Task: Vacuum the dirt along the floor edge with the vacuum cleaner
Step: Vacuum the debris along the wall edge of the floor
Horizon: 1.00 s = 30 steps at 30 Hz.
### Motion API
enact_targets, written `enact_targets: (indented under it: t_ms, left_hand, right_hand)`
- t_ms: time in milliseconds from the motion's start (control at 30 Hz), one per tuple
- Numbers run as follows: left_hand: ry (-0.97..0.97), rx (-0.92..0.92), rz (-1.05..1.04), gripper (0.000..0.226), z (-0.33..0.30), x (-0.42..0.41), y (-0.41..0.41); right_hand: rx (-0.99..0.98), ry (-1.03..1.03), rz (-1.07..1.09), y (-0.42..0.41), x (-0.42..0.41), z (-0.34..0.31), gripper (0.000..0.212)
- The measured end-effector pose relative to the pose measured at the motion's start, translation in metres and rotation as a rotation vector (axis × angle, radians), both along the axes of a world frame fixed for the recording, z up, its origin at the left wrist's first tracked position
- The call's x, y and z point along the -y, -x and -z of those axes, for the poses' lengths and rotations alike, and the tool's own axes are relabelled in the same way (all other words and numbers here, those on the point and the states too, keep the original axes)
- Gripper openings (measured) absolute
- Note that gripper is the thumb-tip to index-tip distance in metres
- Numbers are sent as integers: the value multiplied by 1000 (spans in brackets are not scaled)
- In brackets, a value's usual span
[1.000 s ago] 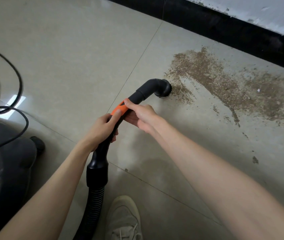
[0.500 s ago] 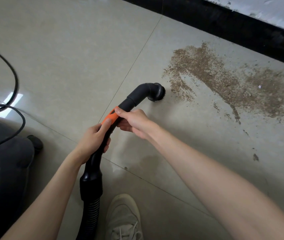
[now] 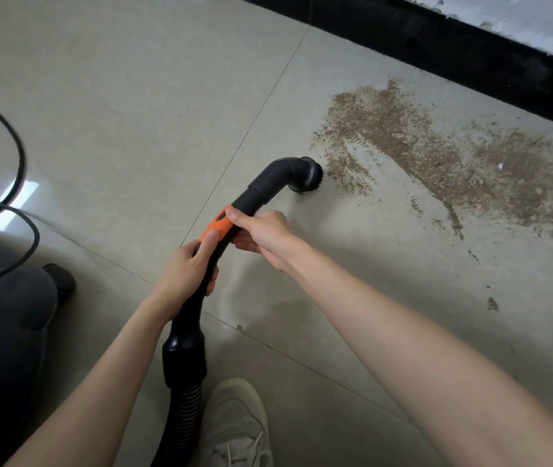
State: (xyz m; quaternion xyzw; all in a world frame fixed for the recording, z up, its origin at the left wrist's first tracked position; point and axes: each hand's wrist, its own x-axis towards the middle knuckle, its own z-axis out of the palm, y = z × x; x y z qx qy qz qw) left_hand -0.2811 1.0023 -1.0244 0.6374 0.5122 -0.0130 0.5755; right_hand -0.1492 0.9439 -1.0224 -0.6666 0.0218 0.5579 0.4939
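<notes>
Two hands, left hand (image 3: 187,267) and right hand (image 3: 265,235), grip the unlabelled vacuum wand (image 3: 234,210)

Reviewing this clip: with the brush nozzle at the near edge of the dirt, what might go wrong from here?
The brush nozzle may drag grit sideways, smearing the dirt patch instead of lifting it. The black baseboard sits close behind, so a hard push could knock it. The loose cord beside the canister may snag.
</notes>
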Motion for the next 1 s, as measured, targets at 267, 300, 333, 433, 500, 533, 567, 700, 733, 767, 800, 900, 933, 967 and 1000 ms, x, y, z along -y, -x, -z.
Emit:
enact_targets:
  t_ms: [267,300,333,433,500,533,567,700,733,767,800,900,933,967,1000]
  left_hand:
    - [-16,64,-52,49,3,-27,-40]
    - [-20,66,-48,49,3,-30,-45]
    - [-22,68,-47,49,4,-32,-50]
    - [-23,72,-41,48,4,-36,-64]
    - [-25,71,-29,48,3,-38,-74]
    - [-28,73,-23,48,3,-39,-78]
    - [-33,73,-19,48,3,-40,-83]
    - [-46,71,-11,48,3,-44,-101]
    - [-46,69,-10,49,3,-45,-105]
    - [-49,65,-5,49,4,-47,-110]
    - [-54,60,1,50,5,-48,-114]
    - [-62,56,10,51,8,-53,-129]
    - [-63,55,15,52,9,-55,-135]
    - [-66,53,22,52,9,-57,-140]
    - [-70,51,29,52,9,-59,-146]
  right_hand:
    - [176,43,27,-32,-35,-2,41]
    - [189,44,25,-37,-37,-3,40]
    - [198,45,25,-42,-39,-3,40]
    - [211,48,41,-53,-42,-3,41]
    - [217,51,59,-61,-44,-3,42]
    - [219,51,66,-65,-45,-3,42]
    - [220,50,72,-70,-45,-3,41]
    - [232,45,82,-85,-48,-2,39]
    - [238,48,82,-89,-49,-2,38]
    - [245,52,83,-93,-50,-2,37]
    - [252,56,87,-97,-50,-2,36]
    - [268,69,102,-111,-52,0,37]
    - [268,70,106,-116,-53,0,37]
    - [268,68,111,-121,-54,0,37]
    - [270,65,116,-127,-55,0,37]
